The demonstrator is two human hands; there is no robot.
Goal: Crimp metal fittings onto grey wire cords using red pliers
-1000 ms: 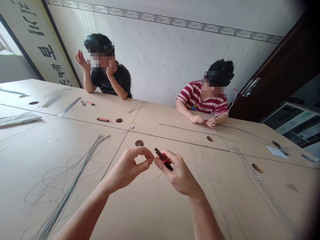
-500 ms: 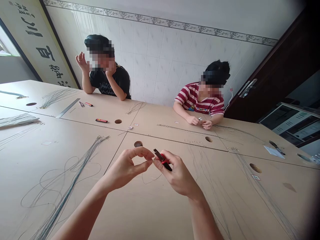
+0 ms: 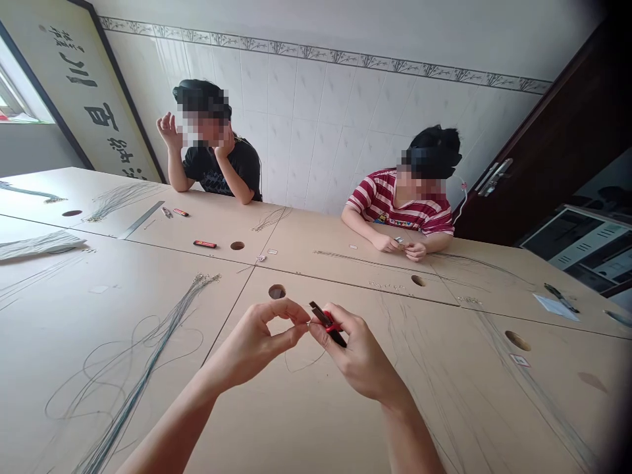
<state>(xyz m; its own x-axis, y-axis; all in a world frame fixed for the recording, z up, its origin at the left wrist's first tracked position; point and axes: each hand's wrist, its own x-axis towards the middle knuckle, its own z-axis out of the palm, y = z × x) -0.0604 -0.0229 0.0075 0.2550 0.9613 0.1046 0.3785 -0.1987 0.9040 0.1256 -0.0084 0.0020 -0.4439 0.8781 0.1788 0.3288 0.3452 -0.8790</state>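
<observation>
My left hand [image 3: 257, 339] is raised over the beige table [image 3: 306, 421], thumb and forefinger pinched on the end of a thin wire [image 3: 301, 359] that loops down below both hands. My right hand [image 3: 363, 355] is closed round a small black and red plier-like tool [image 3: 328, 324], whose tip meets the left fingertips. The two hands touch at the fingertips near the table's middle.
A bundle of long thin wires [image 3: 148, 368] lies at the left, more wires [image 3: 434, 368] at the right. Round holes [image 3: 277, 291] dot the table. Two people sit opposite; the striped-shirt person's hands [image 3: 402, 246] work on something small. A red and black tool [image 3: 204, 244], ruler [image 3: 142, 219] and pen [image 3: 560, 297] lie about.
Both hands stay together in the same pinch and grip; the view has shifted slightly, so everything sits a little lower and to the right.
</observation>
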